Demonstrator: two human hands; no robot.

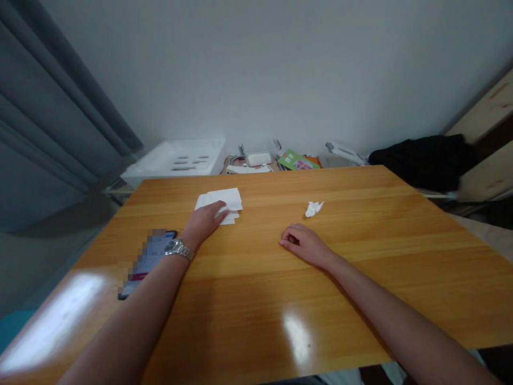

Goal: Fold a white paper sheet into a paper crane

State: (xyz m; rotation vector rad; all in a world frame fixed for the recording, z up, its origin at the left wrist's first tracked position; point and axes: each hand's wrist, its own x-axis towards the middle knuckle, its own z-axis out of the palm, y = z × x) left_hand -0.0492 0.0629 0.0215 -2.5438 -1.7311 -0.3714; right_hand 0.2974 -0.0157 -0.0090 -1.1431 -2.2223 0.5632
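A small stack of white paper sheets (228, 199) lies slightly fanned on the wooden table, left of centre. My left hand (203, 222), with a metal watch on its wrist, rests on the stack's near left side. Its thumb and fingers are apart, and paper shows between them. To the right, my right hand (302, 243) lies on the tabletop with fingers loosely curled in; I see nothing in it. Just beyond that hand sits a small folded or crumpled white paper piece (313, 209).
A phone (150, 262), partly pixelated, lies by my left forearm. Behind the table's far edge (256, 174) are a white tray-like container (176, 155), a green booklet (296, 160) and assorted items. Black cloth (425, 158) lies at right; a grey curtain (44, 107) hangs at left.
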